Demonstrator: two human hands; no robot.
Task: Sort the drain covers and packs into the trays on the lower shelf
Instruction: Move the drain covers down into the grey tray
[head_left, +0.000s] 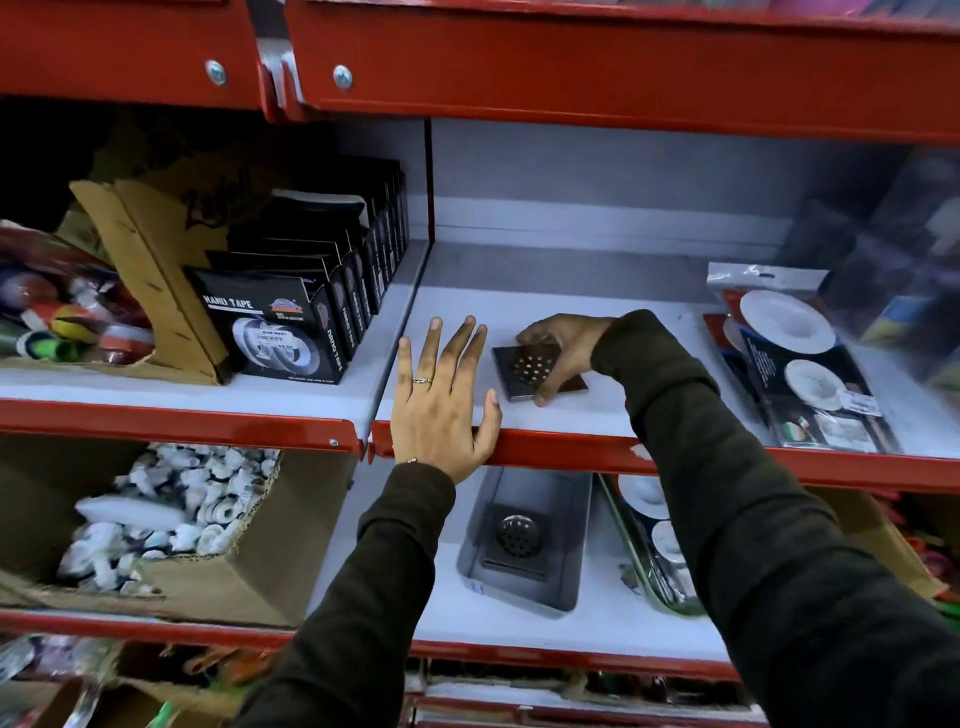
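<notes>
Red-edged steel shelving fills the view, and both hands are seen on the upper shelf (597, 312). A dark square drain cover (524, 371) with a round perforated centre lies flat on this shelf and is gripped by the right hand (561, 353), fingers over its far edge and thumb at its near edge. The left hand (441, 410) is spread flat and holds nothing, its palm resting on the shelf's front lip just beside the cover. To the right on the same shelf, clear packs (795, 364) of white round covers are stacked. On the lower shelf (519, 634), a grey tray (571, 587) holds another square drain cover (519, 538); a second tray (623, 519) to its right, partly hidden by the right sleeve, appears to hold a similar pack. Black nano tape boxes (280, 332) stand in rows at the left.
</notes>
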